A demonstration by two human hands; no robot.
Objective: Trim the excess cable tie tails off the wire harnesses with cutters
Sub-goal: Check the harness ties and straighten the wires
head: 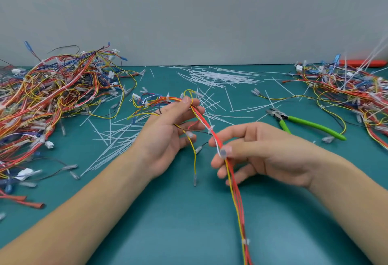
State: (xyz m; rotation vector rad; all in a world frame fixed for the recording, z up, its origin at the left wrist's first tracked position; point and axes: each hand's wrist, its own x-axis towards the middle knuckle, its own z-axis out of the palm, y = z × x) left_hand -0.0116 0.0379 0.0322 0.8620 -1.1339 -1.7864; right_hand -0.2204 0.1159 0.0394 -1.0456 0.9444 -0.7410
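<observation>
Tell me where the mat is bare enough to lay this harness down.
Bare mat lies near you, between the forearms below the left hand and right hand. Crowded: the wire piles at left and right, and cut tie tails mid-table.

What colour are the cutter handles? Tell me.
Bright green, on the cutters lying on the mat; head view.
</observation>
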